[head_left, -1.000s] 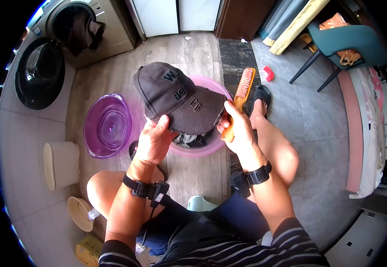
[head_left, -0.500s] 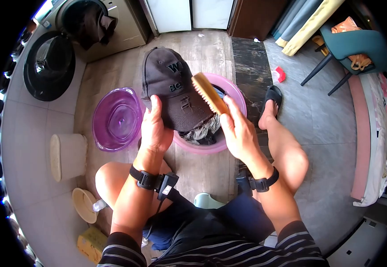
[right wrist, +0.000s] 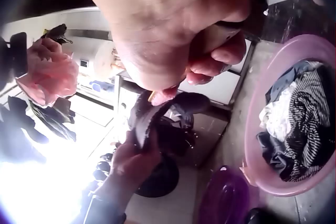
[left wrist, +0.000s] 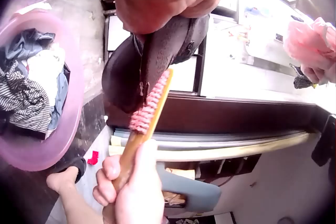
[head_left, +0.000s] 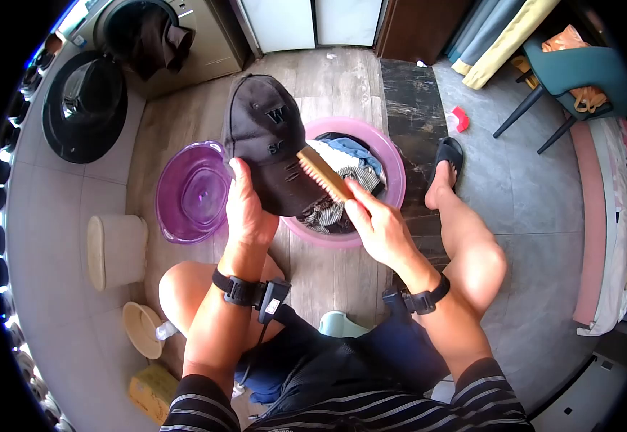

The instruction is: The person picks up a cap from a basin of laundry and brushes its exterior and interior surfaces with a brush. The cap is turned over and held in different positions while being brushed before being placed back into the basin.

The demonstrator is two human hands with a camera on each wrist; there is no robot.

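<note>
A dark cap (head_left: 259, 119) with lettering on its front is gripped by my left hand (head_left: 251, 209), thumb on top, its brim pointing down toward me. My right hand (head_left: 385, 230) grips the handle of a wooden brush (head_left: 325, 176), whose bristles meet the right edge of the brim. In the left wrist view the pink bristles (left wrist: 149, 109) of the brush lie against the dark cap (left wrist: 163, 50), and the right hand (left wrist: 137, 184) curls round the handle. The right wrist view shows my left hand (right wrist: 134, 158) under the cap; the right hand (right wrist: 178, 29) hides most of the brush.
Below the cap, a pink basin (head_left: 397, 169) holds clothes, with a purple basin (head_left: 192, 194) to its left. An open washing machine (head_left: 205, 54) stands at upper left, a lidded bin (head_left: 119, 252) at left, and a teal chair (head_left: 580, 72) at upper right.
My right hand has let go of the brim and swung the brush round onto it, bristles down. The cap, in my left hand, has turned so its brim points toward me.
</note>
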